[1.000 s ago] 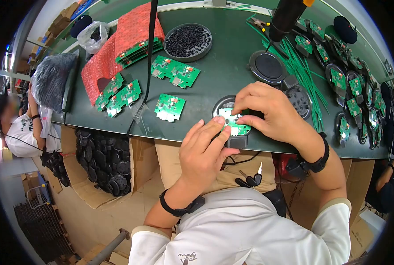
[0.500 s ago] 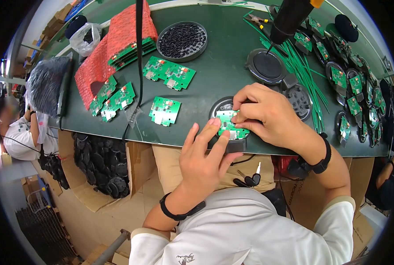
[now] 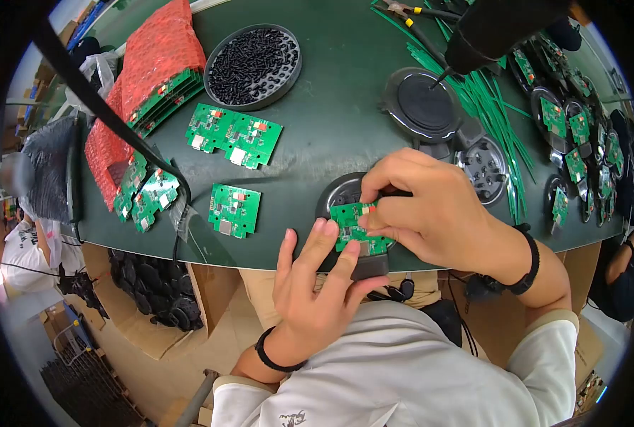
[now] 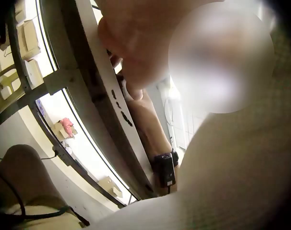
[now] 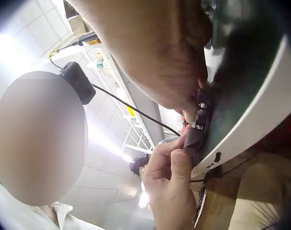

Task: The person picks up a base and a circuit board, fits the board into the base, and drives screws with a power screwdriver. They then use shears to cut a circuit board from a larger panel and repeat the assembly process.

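Observation:
A green circuit board [image 3: 347, 217] lies over a round black housing [image 3: 342, 188] with a block-shaped end [image 3: 370, 267] at the table's front edge. My left hand [image 3: 317, 288] reaches in from the left, its extended fingers touching the board's left and lower edge. From the right, my right hand [image 3: 431, 210] grips at the board's right side, index finger and thumb curled together; I cannot tell whether a small part sits between them. The right wrist view shows both hands, right [image 5: 164, 62] and left [image 5: 169, 182], meeting at the dark housing [image 5: 198, 132].
Single board [image 3: 235, 211] and joined boards [image 3: 235, 135] lie left, near a tray of small black parts [image 3: 253, 67] and red bubble wrap [image 3: 160, 53]. A dark power driver [image 3: 502, 35] hangs above another round housing [image 3: 424, 107]. Green strips [image 3: 498, 135] and board-fitted housings [image 3: 573, 135] fill the right.
The head view has shifted closer, so the table items sit further left. The right hand's fingers have drawn together at the board. The left fingers still touch the board.

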The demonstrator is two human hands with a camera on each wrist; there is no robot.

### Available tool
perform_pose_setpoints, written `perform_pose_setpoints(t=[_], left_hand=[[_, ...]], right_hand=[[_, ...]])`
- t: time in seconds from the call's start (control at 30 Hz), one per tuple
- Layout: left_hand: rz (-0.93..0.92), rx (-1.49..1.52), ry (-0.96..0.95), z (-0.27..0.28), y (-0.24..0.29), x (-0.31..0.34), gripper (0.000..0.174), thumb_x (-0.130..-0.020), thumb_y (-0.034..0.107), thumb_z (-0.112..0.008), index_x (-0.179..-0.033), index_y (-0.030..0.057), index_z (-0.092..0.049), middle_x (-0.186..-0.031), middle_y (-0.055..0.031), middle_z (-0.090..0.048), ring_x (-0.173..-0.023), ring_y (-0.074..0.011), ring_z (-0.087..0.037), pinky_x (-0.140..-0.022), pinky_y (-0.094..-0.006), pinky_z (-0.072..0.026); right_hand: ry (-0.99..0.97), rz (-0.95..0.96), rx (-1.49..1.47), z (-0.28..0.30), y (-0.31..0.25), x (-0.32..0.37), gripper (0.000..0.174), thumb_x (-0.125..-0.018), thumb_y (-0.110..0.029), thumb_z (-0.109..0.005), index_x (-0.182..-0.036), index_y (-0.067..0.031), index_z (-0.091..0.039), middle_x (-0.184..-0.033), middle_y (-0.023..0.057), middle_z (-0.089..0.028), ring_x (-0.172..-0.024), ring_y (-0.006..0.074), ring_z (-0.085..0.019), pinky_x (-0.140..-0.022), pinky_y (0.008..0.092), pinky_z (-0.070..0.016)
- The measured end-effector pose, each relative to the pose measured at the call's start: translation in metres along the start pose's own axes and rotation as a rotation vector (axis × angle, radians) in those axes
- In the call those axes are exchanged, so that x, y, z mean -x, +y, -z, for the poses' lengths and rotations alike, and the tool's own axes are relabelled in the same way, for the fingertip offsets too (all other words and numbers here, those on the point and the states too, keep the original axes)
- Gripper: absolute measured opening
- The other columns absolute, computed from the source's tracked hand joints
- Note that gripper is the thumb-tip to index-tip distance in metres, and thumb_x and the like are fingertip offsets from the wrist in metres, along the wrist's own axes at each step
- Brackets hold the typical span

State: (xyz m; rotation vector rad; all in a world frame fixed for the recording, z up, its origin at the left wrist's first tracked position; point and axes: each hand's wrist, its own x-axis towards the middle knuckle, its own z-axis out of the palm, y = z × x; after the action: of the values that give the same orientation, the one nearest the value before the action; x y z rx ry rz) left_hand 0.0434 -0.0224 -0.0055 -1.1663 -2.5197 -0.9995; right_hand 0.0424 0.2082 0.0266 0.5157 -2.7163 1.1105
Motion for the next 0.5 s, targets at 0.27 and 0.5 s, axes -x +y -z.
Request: perform_pose_setpoints(t=[0.27,0.5], left_hand=[[0.008,0.029,-0.031,0.0034,-0.0035,-0.0007,0.068,-0.071,0.042,-0.092,-0.121,0.0018,-0.07,-0.135,-0.0243,-0.065,-0.121,-0.037,-0.066,-0.107,-0.0582,-0.0465],[-0.004,0.005,-0.004,0.0024,-0.0033,-0.0045,0.054,-0.077,0.044,-0.087,-0.11,0.0021,-0.075,-0.127,-0.0205,-0.069,-0.118,-0.0336,-0.068,-0.108,-0.0566,-0.046]], right_hand=[[0.033,0.055,0.036,-0.0009,0.0018,-0.0012,0.017,-0.072,-0.013,-0.081,-0.084,-0.0096,-0.069,-0.1,0.0035,-0.065,-0.092,0.0262,-0.066,-0.07,0.0376,-0.056],[0.052,0.073,0.06,-0.0012,0.0004,-0.001,0.018,-0.072,-0.012,-0.083,-0.084,-0.0093,-0.071,-0.098,0.0038,-0.067,-0.09,0.0272,-0.067,-0.073,0.0379,-0.0554]])
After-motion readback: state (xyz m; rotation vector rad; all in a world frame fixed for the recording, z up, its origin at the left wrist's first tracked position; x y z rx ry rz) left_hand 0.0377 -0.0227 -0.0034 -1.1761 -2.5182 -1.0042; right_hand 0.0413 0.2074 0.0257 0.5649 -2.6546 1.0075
